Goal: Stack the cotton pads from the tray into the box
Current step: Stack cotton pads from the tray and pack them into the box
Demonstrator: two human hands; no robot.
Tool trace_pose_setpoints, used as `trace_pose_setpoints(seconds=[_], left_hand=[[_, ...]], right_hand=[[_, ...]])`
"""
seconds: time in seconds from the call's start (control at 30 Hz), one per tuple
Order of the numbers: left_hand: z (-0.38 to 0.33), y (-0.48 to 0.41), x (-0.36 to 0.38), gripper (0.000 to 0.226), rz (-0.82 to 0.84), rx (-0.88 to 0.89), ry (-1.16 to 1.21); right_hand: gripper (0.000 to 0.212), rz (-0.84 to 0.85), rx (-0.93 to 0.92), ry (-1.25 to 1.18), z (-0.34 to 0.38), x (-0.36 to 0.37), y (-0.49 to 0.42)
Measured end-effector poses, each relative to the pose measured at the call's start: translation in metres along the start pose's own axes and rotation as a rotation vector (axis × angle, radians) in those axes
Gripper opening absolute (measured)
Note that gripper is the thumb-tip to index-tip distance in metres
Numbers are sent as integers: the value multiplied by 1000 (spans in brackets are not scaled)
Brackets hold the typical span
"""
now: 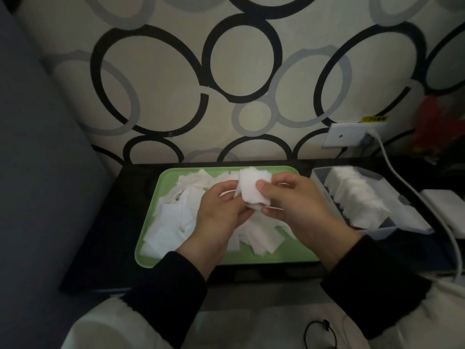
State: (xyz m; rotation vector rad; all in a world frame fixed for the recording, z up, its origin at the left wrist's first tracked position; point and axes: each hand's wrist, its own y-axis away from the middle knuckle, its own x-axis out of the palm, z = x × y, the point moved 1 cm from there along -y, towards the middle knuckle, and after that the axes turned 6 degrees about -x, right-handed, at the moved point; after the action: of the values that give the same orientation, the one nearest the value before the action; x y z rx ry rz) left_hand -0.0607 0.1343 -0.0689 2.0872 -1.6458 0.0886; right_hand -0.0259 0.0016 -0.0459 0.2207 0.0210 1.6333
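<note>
A green tray (151, 255) lies on the dark table, heaped with several loose white square cotton pads (171, 222). Above its middle, both hands hold a small bundle of cotton pads (247, 187) upright. My right hand (297, 207) pinches the bundle with the thumb on its front face. My left hand (221, 210) curls round the bundle's left and lower edge. To the right stands a clear box (382, 231) with a row of white pads (357, 195) packed inside it on edge.
The patterned wall rises directly behind the dark table (113, 222). A wall socket (352, 134) with a white cable (412, 197) sits right of the box, beside a white block (448, 210). A grey cushion (37, 172) fills the left side.
</note>
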Motion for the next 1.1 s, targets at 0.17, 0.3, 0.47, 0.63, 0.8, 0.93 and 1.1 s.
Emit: trace_pose_setpoints(seconds=[0.17,0.3,0.47,0.63,0.8,0.93,1.1], left_hand=[[0,0,5,32,46,-43,110],[-2,0,6,23,84,-107,183],[-4,-5,-1,36,138,-109,53],[-4,-12,-17,20,-47,-39,-123],[-5,-13,-24,14,-65,-25,-139],[-4,-13,-25,13,-60,-6,-178],[-3,-16,-31,14,-69,1,-205]], right_hand=[[20,-32,-51,181,-1,0,0],[17,-14,-152,288,0,-2,0],[24,113,-140,418,0,-7,-3],[15,211,-107,800,-14,-28,-15],[40,322,-73,1238,-35,-30,-15],[54,332,-73,1254,-38,-24,-13],[36,357,-75,1195,-33,-29,-16]])
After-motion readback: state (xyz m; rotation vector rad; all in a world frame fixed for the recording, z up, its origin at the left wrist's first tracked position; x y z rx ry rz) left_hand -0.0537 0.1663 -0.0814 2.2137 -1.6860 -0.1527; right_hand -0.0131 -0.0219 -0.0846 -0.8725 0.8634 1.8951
